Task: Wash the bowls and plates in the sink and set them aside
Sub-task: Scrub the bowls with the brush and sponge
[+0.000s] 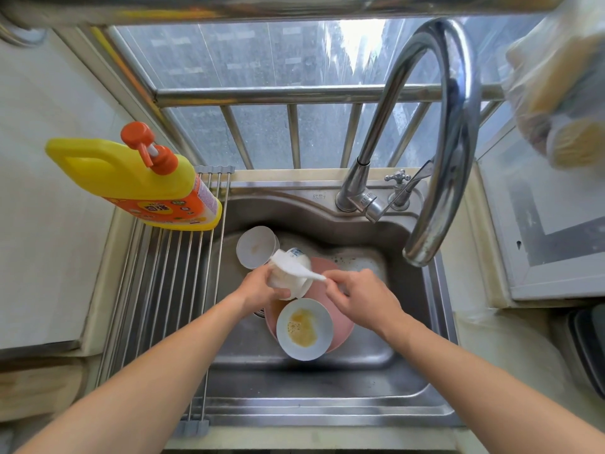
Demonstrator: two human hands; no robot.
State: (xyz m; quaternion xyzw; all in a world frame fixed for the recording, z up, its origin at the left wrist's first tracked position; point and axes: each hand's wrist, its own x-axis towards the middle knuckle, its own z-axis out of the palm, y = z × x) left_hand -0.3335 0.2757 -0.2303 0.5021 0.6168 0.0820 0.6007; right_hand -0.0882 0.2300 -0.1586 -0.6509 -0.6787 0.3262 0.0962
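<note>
**Bowl held over the sink, cloth applied**

The left hand [258, 288] grips a white ceramic bowl [289, 276], tilted on its side at the centre of the frame, above the stainless steel sink [327, 381]. The right hand [358, 298] pinches a white cleaning cloth [296, 267] that lies across the bowl's outer wall. A small blue mark shows on the bowl's upper side.

Directly below, a second white bowl [304, 329] stands upright with yellow-brown residue inside. It rests on a pink round plate [340, 317], which is partly covered by both bowls and the right hand. A third white bowl [257, 246] sits tilted near the sink's upper left wall, just beside the held bowl, with a faint stain inside.

Foamy water lies against the sink's far wall. The curved chrome faucet [442, 142] arches over the sink's right side, its spout above the upper right of the basin. A metal roll-up drying rack [170, 290] spans the sink's left edge; a yellow detergent bottle with an orange pump [137, 178] stands on its far end. The lower half of the basin shows bare steel.
</note>
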